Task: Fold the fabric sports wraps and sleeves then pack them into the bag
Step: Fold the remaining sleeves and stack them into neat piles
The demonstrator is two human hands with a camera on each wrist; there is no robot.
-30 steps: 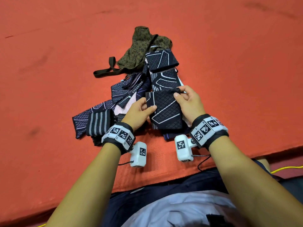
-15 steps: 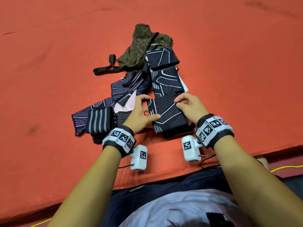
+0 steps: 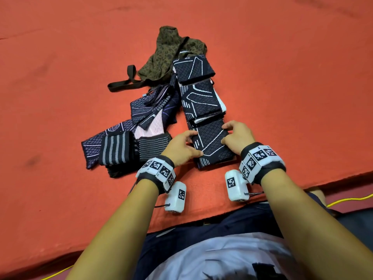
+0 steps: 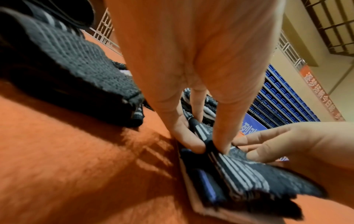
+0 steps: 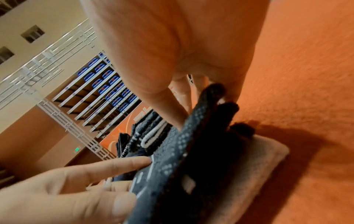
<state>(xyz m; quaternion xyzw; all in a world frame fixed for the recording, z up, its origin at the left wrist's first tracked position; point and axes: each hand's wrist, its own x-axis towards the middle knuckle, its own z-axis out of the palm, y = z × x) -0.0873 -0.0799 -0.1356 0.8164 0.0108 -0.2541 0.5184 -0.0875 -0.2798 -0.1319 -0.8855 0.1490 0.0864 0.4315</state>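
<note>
a second ago we had the near end of the dark patterned sleeve (image 3: pixel 212 144) lifted and doubled over; half a second ago it was coming down, and now it lies flat on the orange mat (image 3: pixel 282 77), folded toward us in line with the two folded sections further up. we judge this fold as good as laid, with only squaring up and pressing left before this piece can go aside.

our left hand (image 3: pixel 181 147) has slid from the top of the fold to its left edge. in the left wrist view its thumb and fingers are curled and pinch the layered edge of the sleeve, so that hand is clamped on it. our right hand (image 3: pixel 236 134) sits on the right edge, fingers bent over the far corner and thumb on the near side; the right wrist view shows the fabric gripped between them, so it too is closed on the sleeve.

the task's other things are not yet dealt with: the striped wraps (image 3: pixel 117 150) lie just left of our left hand, a loose heap of patterned sleeves (image 3: pixel 153 112) lies beyond them, and the olive camouflage bag (image 3: pixel 171 55) with its dark strap (image 3: pixel 125 81) lies crumpled at the far end of the pile, touching the folded sleeve's far section. nothing appears packed so far, so we judge the job to be at an early stage.
</note>
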